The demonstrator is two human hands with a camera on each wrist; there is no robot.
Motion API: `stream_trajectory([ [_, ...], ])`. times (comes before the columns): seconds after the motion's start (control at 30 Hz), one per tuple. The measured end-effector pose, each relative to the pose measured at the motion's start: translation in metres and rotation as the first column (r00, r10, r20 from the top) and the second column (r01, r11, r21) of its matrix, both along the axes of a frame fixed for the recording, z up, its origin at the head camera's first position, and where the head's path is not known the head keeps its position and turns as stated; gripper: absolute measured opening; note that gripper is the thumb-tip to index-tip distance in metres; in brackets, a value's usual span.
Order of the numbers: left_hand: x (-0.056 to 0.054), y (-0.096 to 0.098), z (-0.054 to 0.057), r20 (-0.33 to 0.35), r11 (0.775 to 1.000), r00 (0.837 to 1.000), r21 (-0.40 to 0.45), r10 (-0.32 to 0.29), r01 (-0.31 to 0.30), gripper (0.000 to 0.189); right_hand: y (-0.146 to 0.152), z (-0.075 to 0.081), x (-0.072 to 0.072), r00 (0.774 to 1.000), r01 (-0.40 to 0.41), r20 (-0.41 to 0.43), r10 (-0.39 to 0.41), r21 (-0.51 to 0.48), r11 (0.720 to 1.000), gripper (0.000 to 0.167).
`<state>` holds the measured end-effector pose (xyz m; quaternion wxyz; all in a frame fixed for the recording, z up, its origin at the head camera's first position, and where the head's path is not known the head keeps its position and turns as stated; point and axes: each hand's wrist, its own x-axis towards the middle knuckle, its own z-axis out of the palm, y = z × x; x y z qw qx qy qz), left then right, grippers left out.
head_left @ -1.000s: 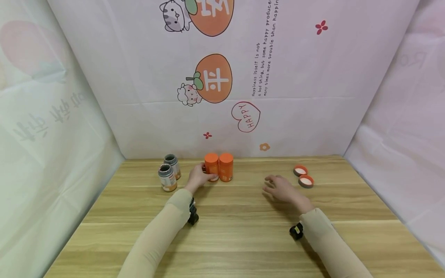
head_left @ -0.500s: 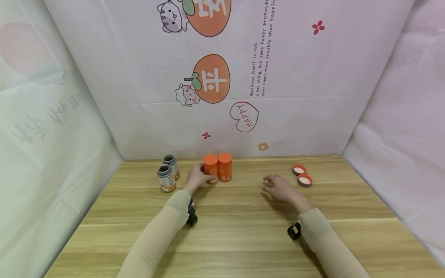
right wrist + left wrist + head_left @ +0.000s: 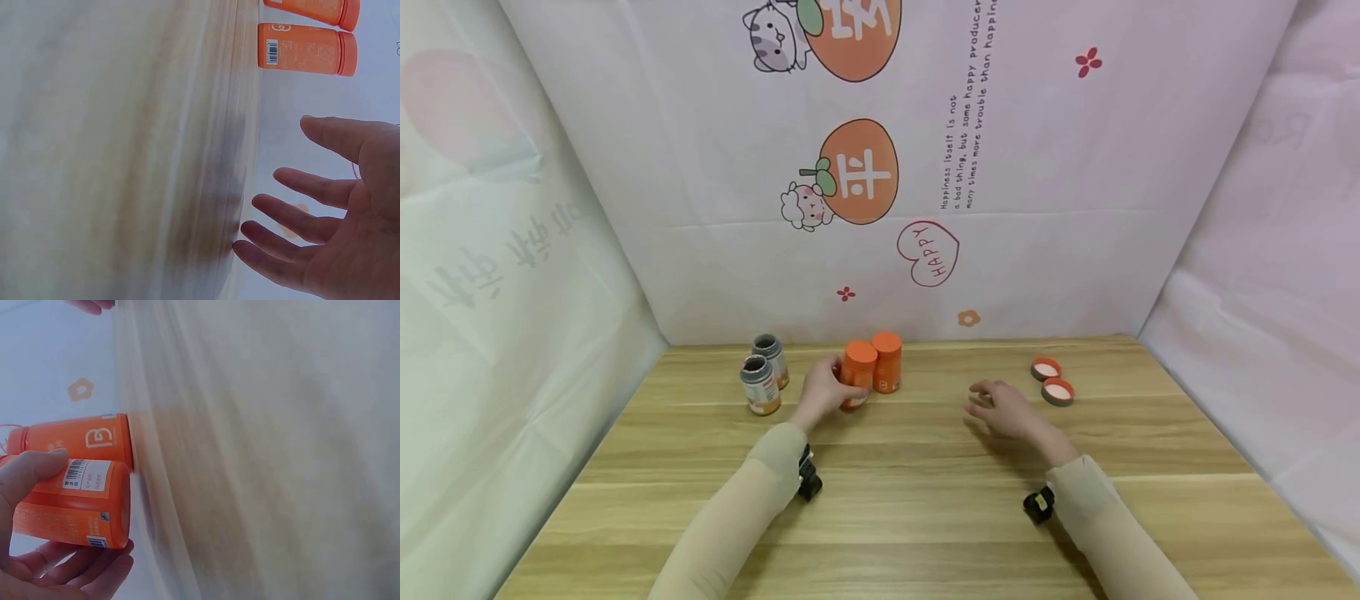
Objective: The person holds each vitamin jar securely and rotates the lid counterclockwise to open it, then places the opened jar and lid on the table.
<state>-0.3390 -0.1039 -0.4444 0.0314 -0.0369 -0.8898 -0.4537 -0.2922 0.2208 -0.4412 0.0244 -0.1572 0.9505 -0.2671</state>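
My left hand (image 3: 822, 392) grips an orange bottle (image 3: 860, 367) with a closed orange lid, thumb on one side and fingers round the other. In the left wrist view the held bottle (image 3: 81, 506) shows its barcode label, and its base looks slightly off the table. Just behind and to the right stands a second orange bottle (image 3: 887, 363), upright, very near or touching it. My right hand (image 3: 1006, 410) hovers over the table with fingers spread and relaxed, holding nothing. In the right wrist view the second bottle (image 3: 306, 50) lies beyond the right thumb.
Left of the left hand stand two uncapped grey-necked bottles, one nearer (image 3: 762, 387) and one farther (image 3: 772, 358). Beyond the right hand lie two upturned lids, a nearer lid (image 3: 1057, 392) and a farther lid (image 3: 1046, 368). A white printed sheet (image 3: 1037, 250) rises behind the wooden table (image 3: 910, 517).
The left hand has drawn the gripped orange bottle toward the person and tilted it a little, out of line with the second one. The right hand has stayed nearly still.
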Motion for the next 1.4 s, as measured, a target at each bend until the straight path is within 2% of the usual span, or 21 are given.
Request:
stream_trajectory([
  [0.2, 0.010, 0.004, 0.002, -0.021, 1.000, 0.999, -0.010, -0.028, 0.028, 0.042, -0.001, 0.000, 0.002, 1.000, -0.006, 0.004, 0.006, -0.004, 1.000, 0.050],
  [0.5, 0.022, 0.008, 0.003, -0.052, 0.999, 0.998, -0.029, -0.016, 0.015, 0.044, -0.007, 0.002, 0.008, 1.000, -0.027, 0.006, 0.027, -0.010, 1.000, 0.048],
  [0.93, 0.041, 0.014, 0.007, -0.076, 0.998, 0.995, -0.008, -0.064, 0.064, 0.043, -0.012, 0.010, 0.018, 0.999, -0.044, 0.013, 0.044, -0.025, 0.999, 0.056],
  [1.1, 0.047, 0.016, 0.007, -0.091, 0.997, 0.993, -0.020, -0.081, 0.079, 0.042, -0.011, 0.009, 0.018, 0.999, -0.052, 0.012, 0.052, -0.031, 0.998, 0.056],
  [1.4, 0.057, 0.020, 0.008, -0.113, 0.994, 0.988, -0.007, -0.108, 0.107, 0.041, -0.013, 0.007, 0.020, 0.998, -0.049, -0.036, 0.046, -0.062, 0.997, 0.051],
])
